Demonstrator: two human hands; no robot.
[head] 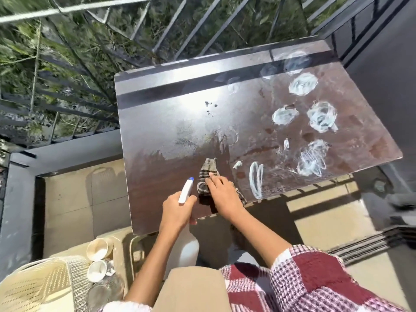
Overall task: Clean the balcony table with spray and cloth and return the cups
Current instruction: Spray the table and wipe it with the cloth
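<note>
The right hand (221, 194) presses flat-fingered on the checked cloth (206, 174) at the surface's (157, 136) near edge, the white smears (313, 158) lying ahead and rightward of it, farther from the left hand (176, 210) — which grips the spray bottle (185, 191).

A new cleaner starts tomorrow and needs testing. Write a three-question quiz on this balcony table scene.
1. True or false: the white foam patches lie mostly on the right half of the table.
2. What does the left hand hold? A a sponge; B a spray bottle; C a brush.
3. Fill in: the right hand presses a checked ____ onto the table.
Key: 1 true; 2 B; 3 cloth.
</note>
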